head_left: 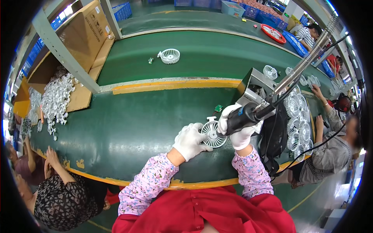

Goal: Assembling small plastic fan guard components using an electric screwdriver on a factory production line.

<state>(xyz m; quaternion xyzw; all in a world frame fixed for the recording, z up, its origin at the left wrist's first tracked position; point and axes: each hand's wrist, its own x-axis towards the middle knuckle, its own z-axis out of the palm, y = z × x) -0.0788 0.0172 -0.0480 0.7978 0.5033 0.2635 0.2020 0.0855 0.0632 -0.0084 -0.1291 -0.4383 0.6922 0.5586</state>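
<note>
White grilles (298, 116) are stacked to the right on the green desk (128, 128), parts are heaped in a box (58, 97) at left, and one lone grille (169, 56) lies far off. A round white fan (213, 134), ribbed, lies flat on the desk, steadied by the left hand (189, 140), fingers curled on its rim. The right hand (237, 128) is closed around a black driver (244, 115), tip on the fan.

white plastic fan grille (213, 134), glossy green belt (128, 128)
</note>
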